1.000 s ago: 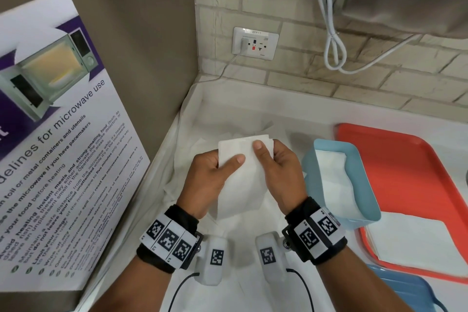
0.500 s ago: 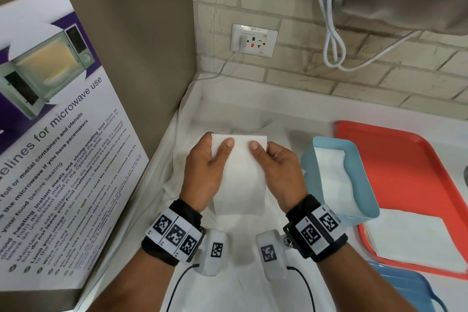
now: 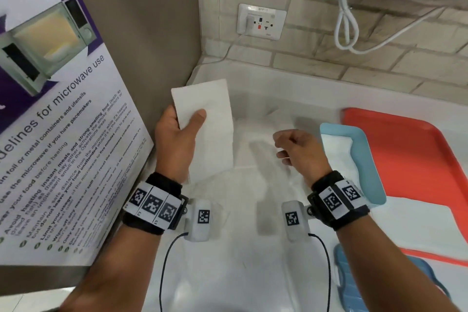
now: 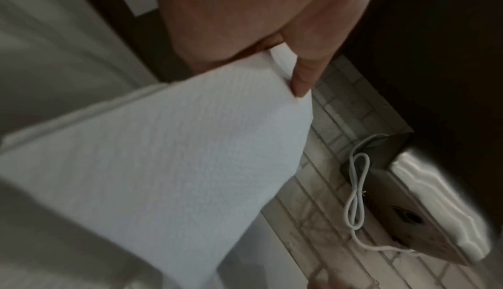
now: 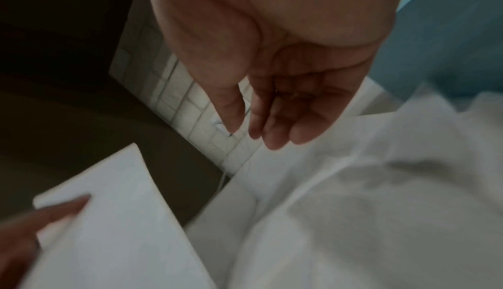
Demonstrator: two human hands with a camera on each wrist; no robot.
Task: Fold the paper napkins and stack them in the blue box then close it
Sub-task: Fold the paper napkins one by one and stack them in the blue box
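My left hand (image 3: 181, 129) pinches a folded white napkin (image 3: 210, 129) between thumb and fingers and holds it above the counter at the left. The left wrist view shows the same napkin (image 4: 163, 164) under my thumb (image 4: 304, 78). My right hand (image 3: 293, 147) hovers apart from it with loosely curled fingers (image 5: 272, 126) and holds nothing. The light blue box (image 3: 364, 149) stands just right of my right hand, with folded napkins (image 3: 336, 149) inside. In the right wrist view the held napkin (image 5: 114, 218) sits at lower left.
A red tray (image 3: 405, 154) lies right of the box with a white napkin (image 3: 417, 225) on it. A blue lid (image 3: 354, 281) lies at the lower right. Loose napkins (image 3: 253, 154) cover the counter between my hands. A poster board (image 3: 50, 134) leans at the left.
My right hand has let go of the napkin and moved right toward the box. My left hand has carried the napkin up and to the left on its own.
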